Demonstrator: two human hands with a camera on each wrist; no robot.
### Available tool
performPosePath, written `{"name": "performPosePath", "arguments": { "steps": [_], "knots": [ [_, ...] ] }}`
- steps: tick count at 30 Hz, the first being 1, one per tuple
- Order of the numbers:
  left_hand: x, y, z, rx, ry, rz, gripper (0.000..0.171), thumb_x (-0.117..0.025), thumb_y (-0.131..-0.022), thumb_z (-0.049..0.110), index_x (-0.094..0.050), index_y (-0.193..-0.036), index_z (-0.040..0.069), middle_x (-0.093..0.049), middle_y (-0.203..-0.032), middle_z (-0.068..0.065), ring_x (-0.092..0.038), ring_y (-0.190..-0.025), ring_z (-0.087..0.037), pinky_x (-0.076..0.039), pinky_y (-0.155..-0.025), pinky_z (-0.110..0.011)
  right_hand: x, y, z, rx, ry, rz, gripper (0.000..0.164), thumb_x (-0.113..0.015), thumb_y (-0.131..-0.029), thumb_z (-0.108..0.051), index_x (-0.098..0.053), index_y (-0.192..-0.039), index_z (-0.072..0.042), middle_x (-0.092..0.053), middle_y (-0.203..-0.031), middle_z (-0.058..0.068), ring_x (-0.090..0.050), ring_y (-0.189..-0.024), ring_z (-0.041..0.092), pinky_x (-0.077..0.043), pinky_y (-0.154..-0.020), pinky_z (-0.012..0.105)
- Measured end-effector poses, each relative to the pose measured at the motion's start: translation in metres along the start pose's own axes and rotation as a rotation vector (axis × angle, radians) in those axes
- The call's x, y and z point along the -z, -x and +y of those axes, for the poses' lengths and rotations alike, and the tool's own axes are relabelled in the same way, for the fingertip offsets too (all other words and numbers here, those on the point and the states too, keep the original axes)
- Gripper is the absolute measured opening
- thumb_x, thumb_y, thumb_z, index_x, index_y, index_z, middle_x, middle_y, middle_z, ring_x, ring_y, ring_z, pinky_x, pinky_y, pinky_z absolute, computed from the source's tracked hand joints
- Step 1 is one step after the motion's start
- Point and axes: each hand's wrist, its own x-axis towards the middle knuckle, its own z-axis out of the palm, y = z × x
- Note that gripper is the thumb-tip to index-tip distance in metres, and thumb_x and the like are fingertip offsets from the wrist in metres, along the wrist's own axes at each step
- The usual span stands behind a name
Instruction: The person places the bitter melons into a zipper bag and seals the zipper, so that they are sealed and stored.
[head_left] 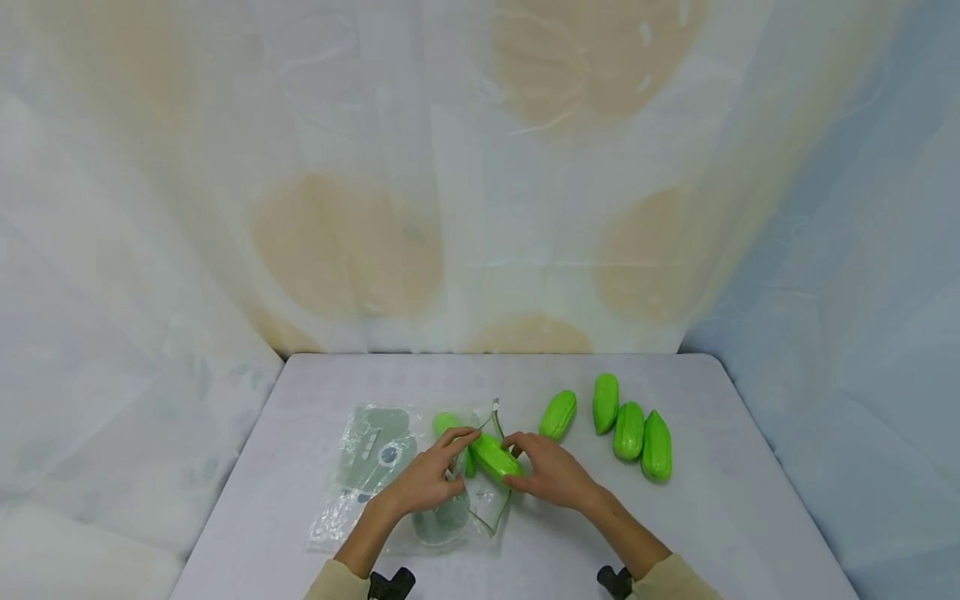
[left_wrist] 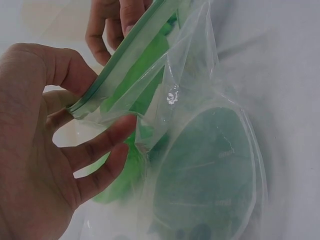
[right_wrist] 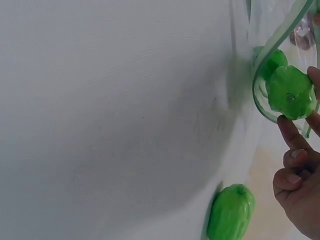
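A clear zip bag with green printed patches (head_left: 375, 450) lies on the table, its green-edged mouth held up toward the right. My left hand (head_left: 423, 482) pinches the green zip rim (left_wrist: 117, 60) between thumb and fingers. At the mouth, my right hand (head_left: 555, 473) grips the near end of a green ridged cucumber (head_left: 497, 460), whose far part is within the opening. Its rounded end (right_wrist: 291, 92) faces the right wrist camera, fingertips around it. Another green cucumber (head_left: 446, 422) shows inside the bag, partly hidden by my left hand.
To the right of the bag lies a single cucumber (head_left: 558, 414). Further right, three more cucumbers (head_left: 628, 432) lie close together. The pale table (head_left: 720, 533) meets a patterned plastic curtain (head_left: 517, 283) at the back, with sheeting on both sides.
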Motion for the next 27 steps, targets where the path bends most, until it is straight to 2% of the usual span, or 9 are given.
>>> {"name": "performPosePath", "arguments": {
  "steps": [9, 19, 27],
  "knots": [
    [0.000, 0.001, 0.000, -0.013, 0.004, 0.005, 0.077, -0.060, -0.082, 0.011, -0.038, -0.156, 0.018, -0.034, -0.157, 0.007, -0.054, -0.072, -0.003, -0.047, -0.060, -0.023, -0.006, -0.005, 0.003, 0.004, 0.012, 0.016, 0.051, -0.077, -0.087, -0.040, -0.061, -0.130, -0.019, -0.066, -0.113, 0.002, -0.063, -0.107, 0.026, -0.052, -0.083, 0.043],
    [0.000, 0.001, 0.000, -0.008, 0.007, 0.007, 0.078, -0.060, -0.081, 0.010, -0.039, -0.156, 0.016, -0.035, -0.157, 0.006, -0.053, -0.070, -0.002, -0.046, -0.059, -0.023, -0.013, -0.009, 0.004, -0.018, 0.095, -0.004, 0.048, -0.077, -0.086, -0.042, -0.062, -0.127, -0.022, -0.063, -0.102, 0.001, -0.058, -0.087, 0.013, -0.047, -0.065, 0.029],
    [0.000, 0.002, 0.001, 0.001, 0.011, -0.001, 0.078, -0.060, -0.082, 0.011, -0.038, -0.156, 0.019, -0.033, -0.157, 0.007, -0.052, -0.069, -0.003, -0.045, -0.056, -0.024, -0.013, -0.011, 0.002, -0.028, 0.060, -0.037, 0.048, -0.075, -0.090, -0.038, -0.060, -0.131, -0.019, -0.056, -0.069, -0.011, -0.049, -0.053, 0.004, -0.040, -0.047, 0.024]
  ]
}}
